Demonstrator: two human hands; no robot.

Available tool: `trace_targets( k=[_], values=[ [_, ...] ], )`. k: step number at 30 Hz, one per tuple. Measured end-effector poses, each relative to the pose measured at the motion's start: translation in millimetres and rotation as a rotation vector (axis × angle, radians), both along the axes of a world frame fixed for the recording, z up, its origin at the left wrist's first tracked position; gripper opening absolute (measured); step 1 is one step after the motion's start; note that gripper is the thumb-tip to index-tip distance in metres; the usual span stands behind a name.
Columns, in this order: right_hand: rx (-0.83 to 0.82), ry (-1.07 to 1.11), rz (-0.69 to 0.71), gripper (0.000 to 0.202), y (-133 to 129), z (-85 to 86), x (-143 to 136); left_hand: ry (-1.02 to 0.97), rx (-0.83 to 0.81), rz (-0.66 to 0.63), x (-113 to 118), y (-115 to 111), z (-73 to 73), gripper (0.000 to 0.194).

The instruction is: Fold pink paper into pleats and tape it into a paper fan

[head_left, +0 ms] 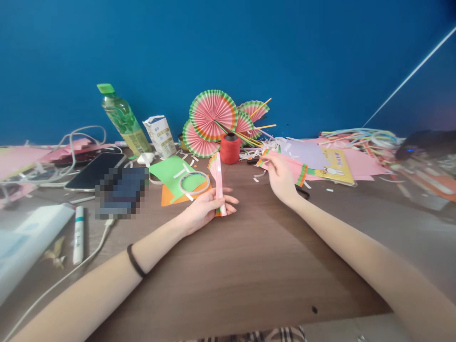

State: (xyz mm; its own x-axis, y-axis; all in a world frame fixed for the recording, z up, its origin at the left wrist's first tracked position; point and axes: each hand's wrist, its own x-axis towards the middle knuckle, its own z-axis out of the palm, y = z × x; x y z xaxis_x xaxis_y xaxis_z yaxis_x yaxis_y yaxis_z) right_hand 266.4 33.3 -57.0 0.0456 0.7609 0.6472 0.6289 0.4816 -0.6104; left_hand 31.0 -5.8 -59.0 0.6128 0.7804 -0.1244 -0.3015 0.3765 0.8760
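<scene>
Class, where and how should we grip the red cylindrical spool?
Probably around the sides of the red cylindrical spool, coming from the near right: it stands upright, round pink pleated paper fans crowd behind, and the left hand holds a folded pink paper strip at its left.

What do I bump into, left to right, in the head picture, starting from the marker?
White marker, green-capped bottle, carton, ring, pleated strip in the left grip, pleated paper in the right grip, yellow booklet.

Folded paper (219, 176) is pink (green-and-orange ends); spool (230, 152), red.
</scene>
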Motion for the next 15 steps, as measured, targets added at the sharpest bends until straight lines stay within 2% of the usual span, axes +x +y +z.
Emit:
trace_targets(
  k=[7, 9, 12, 15],
  values=[
    [0.086, -0.111, 0.189, 0.021, -26, 9.9, -26, 0.016, 0.007, -0.022, -1, 0, -1.7, 0.025],
    [0.102, -0.162, 0.303, 0.018, -34, 10.6, -34, 0.014, 0.013, -0.036, -1, 0, -0.3, 0.025],
    [0.091, -0.221, 0.427, 0.017, -44, 6.7, -46, 0.008, 0.037, -0.055, 0, -2, 2.1, 0.022],
    [0.083, -0.247, 0.452, 0.019, -48, -0.3, -52, 0.032, 0.070, -0.060, 1, -4, 3.2, 0.021]
  ],
)
